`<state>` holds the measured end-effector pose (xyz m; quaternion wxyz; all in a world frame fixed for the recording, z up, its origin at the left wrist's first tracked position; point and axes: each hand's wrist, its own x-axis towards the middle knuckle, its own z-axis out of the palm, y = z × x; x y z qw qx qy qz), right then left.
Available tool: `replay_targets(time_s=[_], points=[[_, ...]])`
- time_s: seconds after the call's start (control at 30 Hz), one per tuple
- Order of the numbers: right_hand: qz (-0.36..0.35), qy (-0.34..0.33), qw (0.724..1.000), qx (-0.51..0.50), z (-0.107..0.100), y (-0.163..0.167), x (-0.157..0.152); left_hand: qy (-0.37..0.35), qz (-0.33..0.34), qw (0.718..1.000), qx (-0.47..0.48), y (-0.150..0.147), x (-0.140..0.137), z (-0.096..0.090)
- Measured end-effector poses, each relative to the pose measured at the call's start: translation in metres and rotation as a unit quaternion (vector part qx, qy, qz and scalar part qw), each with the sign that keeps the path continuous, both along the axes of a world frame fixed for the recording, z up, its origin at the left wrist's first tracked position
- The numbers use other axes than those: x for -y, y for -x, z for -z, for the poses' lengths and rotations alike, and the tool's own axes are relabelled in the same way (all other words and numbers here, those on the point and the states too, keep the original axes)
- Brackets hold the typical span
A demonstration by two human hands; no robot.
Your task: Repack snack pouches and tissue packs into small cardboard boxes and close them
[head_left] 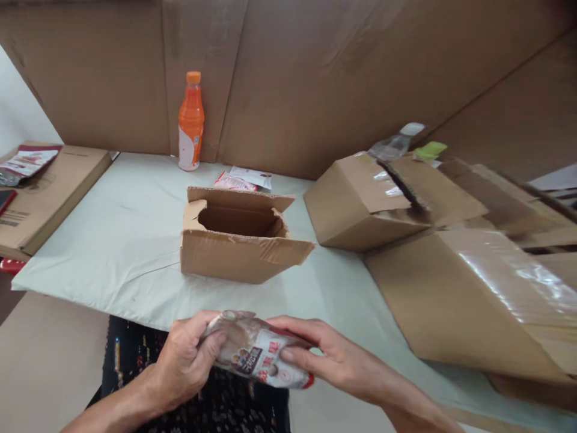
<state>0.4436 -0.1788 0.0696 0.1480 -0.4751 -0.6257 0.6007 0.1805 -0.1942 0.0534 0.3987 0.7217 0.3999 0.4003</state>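
Between my two hands is a plastic snack packet (252,355), partly see-through, with red lettering and a small cartoon print. Its left end is pinched by my left hand (192,349), thumb on top. My right hand (315,355) grips the other end, thumb across the printed face. The packet is held over the table's front edge, above dark patterned cloth (216,403). Just beyond it stands a small cardboard box (220,255) with its top flaps up; its inside is dark and its contents cannot be made out.
An orange drink bottle (191,129) stands upright against the cardboard wall (288,72). Small flat packets (238,180) lie behind the box. Larger cartons (360,204) crowd the right side, with a clear bottle (399,141) behind. At left, a flat carton (67,192) bears another packet (29,162).
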Motion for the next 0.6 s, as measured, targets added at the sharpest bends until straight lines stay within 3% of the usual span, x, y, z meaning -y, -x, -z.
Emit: replay_targets(time_s=[0.27,0.4,0.5,0.6], points=[[-0.070,-0.115,0.973,0.187,-0.025,0.004,-0.004,-0.069,-0.009,0.997,-0.040,-0.002,-0.007,0.005],[-0.082,-0.146,0.969,0.184,-0.034,0.010,-0.004,-0.095,0.035,0.994,-0.038,-0.009,-0.005,0.010],[-0.074,-0.153,0.978,0.117,-0.022,0.023,0.001,-0.110,0.067,0.992,-0.007,-0.019,-0.003,0.020],[-0.042,-0.240,0.966,0.083,-0.001,0.036,0.007,-0.112,0.060,0.992,0.000,-0.027,-0.004,0.028]])
